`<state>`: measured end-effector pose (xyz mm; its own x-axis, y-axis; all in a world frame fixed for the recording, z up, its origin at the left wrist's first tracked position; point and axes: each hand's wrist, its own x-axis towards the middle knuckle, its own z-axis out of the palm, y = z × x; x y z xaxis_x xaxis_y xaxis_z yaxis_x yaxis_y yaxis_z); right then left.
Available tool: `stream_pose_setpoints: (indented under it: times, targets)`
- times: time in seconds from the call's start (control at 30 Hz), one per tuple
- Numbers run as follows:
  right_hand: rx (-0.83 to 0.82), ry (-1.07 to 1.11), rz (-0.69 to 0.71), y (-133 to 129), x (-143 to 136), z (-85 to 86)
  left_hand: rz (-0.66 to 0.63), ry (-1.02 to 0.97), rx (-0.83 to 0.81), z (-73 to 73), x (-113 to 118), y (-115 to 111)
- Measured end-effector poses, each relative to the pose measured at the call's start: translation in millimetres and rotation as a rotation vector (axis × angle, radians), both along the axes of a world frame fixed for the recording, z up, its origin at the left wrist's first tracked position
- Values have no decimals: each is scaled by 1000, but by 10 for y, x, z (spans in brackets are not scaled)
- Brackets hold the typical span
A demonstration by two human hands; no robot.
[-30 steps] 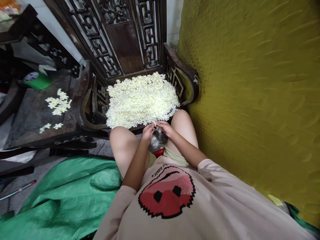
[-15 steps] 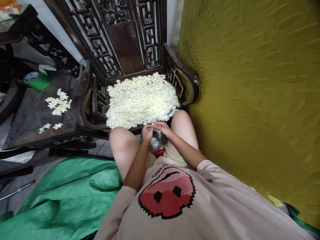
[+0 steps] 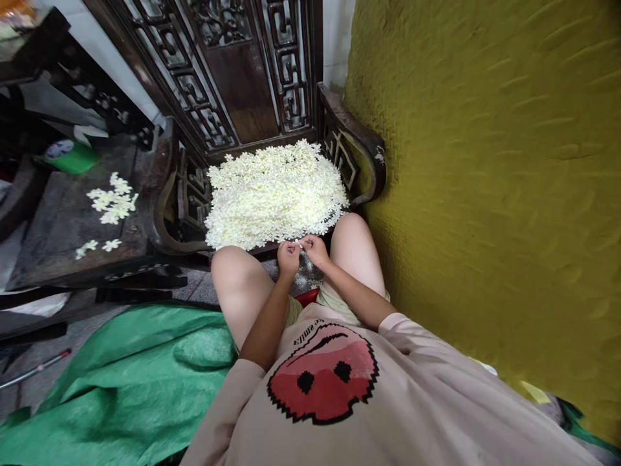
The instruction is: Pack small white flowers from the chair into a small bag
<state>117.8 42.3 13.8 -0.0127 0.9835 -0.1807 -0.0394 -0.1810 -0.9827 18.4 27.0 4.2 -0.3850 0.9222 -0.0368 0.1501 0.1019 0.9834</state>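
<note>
A thick heap of small white flowers (image 3: 276, 194) covers the seat of a carved dark wooden chair (image 3: 252, 97). Just in front of the seat's edge, between my knees, both hands meet at the fingertips. My left hand (image 3: 289, 257) has its fingers closed in a pinch. Close beside it, my right hand (image 3: 315, 249) is also pinched, and a tiny white flower (image 3: 297, 243) shows between the two. Which fingers grip the flower is hard to make out at this size.
On the wooden seat at the left (image 3: 53, 213) lie loose flowers (image 3: 114, 199) and a green roll (image 3: 72, 156). Green sheeting (image 3: 145, 382) spreads at lower left. A yellow textured mat (image 3: 485, 194) stands along the right. Blurred flowers (image 3: 305, 275) lie below my hands.
My right hand's fingers, stretched out before, are now curled into a pinch. My left hand has shifted slightly right. The flower heap looks the same.
</note>
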Motion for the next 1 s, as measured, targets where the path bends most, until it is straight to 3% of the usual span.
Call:
stream_pose_setpoints:
  times: [0.17, 0.5, 0.6, 0.77, 1.0]
  targets:
    - [-89, 78, -95, 3, -46, -60, 9, 92, 32, 5, 36, -14]
    - [-226, 180, -213, 42, -29, -101, 19, 35, 60, -15, 107, -12]
    - [-196, 233, -146, 66, 29, -92, 34, -68, 22, -25, 71, -3]
    - [-248, 451, 113, 80, 90, -64, 5, -201, -53, -14, -66, 9]
    - [-211, 508, 126, 24, 62, -72, -32, -129, 28, -2, -123, -25]
